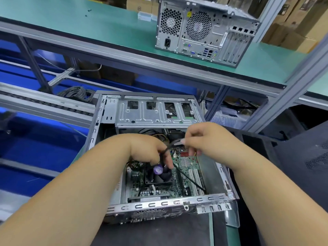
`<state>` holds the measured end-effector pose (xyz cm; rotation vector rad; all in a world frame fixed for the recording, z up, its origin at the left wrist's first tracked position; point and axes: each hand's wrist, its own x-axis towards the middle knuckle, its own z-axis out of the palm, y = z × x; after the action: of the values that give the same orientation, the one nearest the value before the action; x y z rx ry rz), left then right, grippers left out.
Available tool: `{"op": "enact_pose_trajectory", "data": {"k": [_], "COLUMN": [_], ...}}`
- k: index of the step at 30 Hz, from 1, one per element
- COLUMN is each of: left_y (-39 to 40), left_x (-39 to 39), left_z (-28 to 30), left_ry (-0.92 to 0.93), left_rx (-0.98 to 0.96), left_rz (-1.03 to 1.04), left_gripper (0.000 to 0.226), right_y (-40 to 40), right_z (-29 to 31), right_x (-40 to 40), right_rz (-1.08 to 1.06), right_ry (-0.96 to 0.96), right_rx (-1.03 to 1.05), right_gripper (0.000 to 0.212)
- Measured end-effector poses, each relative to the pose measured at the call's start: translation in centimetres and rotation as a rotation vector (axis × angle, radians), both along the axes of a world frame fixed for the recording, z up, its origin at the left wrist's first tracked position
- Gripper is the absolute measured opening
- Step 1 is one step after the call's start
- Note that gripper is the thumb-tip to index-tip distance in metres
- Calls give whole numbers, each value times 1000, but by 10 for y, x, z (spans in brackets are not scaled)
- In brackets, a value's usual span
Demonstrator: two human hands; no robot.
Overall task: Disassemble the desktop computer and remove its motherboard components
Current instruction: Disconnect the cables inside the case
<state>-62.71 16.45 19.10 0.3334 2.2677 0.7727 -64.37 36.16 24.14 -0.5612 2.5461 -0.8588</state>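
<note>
An open desktop case [159,204] lies flat in front of me, its green motherboard [185,167] exposed. A black CPU fan [159,176] with a purple sticker sits left of centre on the board. My left hand [149,148] reaches in above the fan, its fingers curled round a black cable [190,181] that runs down to the board's near right corner. My right hand [200,137] pinches the same cable's upper end near its connector, just above the board. A silver drive cage [156,112] spans the far half of the case.
A second closed tower [204,31] stands on the green upper shelf [106,23], back panel toward me. Blue bins [40,148] lie to the left, a black case panel [305,157] to the right. A coil of grey cable [78,93] lies behind the case.
</note>
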Motion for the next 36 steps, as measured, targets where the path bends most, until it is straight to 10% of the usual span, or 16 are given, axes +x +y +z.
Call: {"op": "enact_pose_trajectory", "data": {"k": [6, 12, 20, 30, 36], "left_y": [-21, -29, -22, -22, -47], "left_x": [20, 18, 18, 31, 33], "left_z": [8, -8, -26, 8, 19], "left_ry": [44, 316, 371, 332, 104], "left_rx": [-40, -105, -593, 310, 287], "left_rz": [108, 484, 439, 711, 412], "left_gripper": [7, 13, 26, 33, 45], "right_y": [-2, 8, 9, -34, -51], "right_z": [-13, -15, -21, -60, -75], "right_x": [-8, -12, -18, -27, -42], "right_rz": [-195, -415, -317, -121, -8], "right_ry": [52, 311, 299, -311, -255], "right_rx": [-56, -157, -68, 201, 231], "right_gripper": [25, 24, 25, 34, 37]}}
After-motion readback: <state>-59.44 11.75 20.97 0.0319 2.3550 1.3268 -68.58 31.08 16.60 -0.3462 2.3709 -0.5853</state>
